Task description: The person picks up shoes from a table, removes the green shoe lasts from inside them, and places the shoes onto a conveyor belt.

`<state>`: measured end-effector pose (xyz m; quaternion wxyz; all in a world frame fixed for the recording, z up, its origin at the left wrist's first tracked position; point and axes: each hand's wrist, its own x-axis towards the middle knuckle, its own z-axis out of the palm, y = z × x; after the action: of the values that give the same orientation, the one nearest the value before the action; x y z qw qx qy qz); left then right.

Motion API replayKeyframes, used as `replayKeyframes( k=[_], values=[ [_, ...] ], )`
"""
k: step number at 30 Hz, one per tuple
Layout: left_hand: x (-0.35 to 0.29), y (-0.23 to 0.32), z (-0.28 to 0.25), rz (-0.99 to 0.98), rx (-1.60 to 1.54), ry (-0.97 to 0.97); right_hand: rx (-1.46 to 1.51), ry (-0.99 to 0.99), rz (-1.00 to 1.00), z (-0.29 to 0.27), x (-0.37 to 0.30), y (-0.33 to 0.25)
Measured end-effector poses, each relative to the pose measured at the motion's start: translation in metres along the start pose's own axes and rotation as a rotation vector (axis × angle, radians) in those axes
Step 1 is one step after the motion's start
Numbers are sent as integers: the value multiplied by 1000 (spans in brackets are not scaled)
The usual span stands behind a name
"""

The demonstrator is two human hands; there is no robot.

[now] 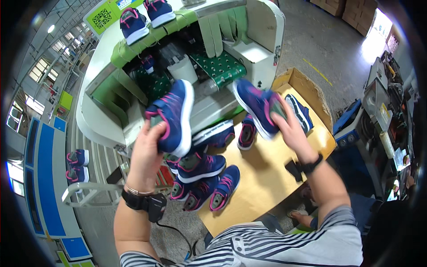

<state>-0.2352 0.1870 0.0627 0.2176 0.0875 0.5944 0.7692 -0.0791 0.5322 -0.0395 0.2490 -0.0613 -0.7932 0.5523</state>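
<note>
My left hand (149, 144) grips a navy sneaker (175, 113) with pink trim and a white sole by its heel opening, toe pointing up and away. In my right hand (291, 129) is a second navy sneaker (255, 104), held at the heel with its toe toward the upper left. Both shoes hang above the near side of a machine. Below my left hand, several matching sneakers (200, 167) are heaped on a tan tabletop (253, 191). A single sneaker (247, 132) stands between my hands, and another (300, 111) lies tilted beyond my right wrist.
Ahead is a white machine (98, 93) with a green perforated conveyor belt (220, 69) and hanging flaps (218, 33). Two sneakers (133, 26) rest on top of it. A cardboard edge (318, 91) borders the table. More sneakers (78, 167) sit on a rack at left.
</note>
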Motion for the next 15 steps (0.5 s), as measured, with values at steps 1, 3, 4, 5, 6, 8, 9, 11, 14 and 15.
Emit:
replayKeyframes(
  k=[1, 3, 4, 5, 6, 8, 9, 11, 14, 15],
  values=[
    [19, 9, -10, 152, 8, -1, 30, -28, -70, 16, 49, -5],
    [74, 19, -31, 287, 133, 68, -51, 51, -228, 63, 153, -10],
    [107, 17, -40, 236, 244, 219, -54, 43, -211, 88, 197, -12],
    [141, 14, -47, 255, 312, 299, -115, 35, -147, 111, 235, -11],
    [178, -1, -46, 296, 697, 554, -317, 13, 59, 133, 265, -8],
    [231, -17, -50, 174, 1207, 653, -484, -56, 197, 168, 296, 4],
    [243, -6, -61, 272, 1112, 571, -468, 75, 206, 178, 303, 12],
    [235, -15, -65, 251, 1448, 460, -485, 28, -20, 163, 293, 37],
    [176, -42, -32, 615, 780, 415, -362, 189, -491, 94, 214, 82],
    [150, -53, -16, 788, 851, 377, -405, 189, -548, 54, 177, 99]
  ],
)
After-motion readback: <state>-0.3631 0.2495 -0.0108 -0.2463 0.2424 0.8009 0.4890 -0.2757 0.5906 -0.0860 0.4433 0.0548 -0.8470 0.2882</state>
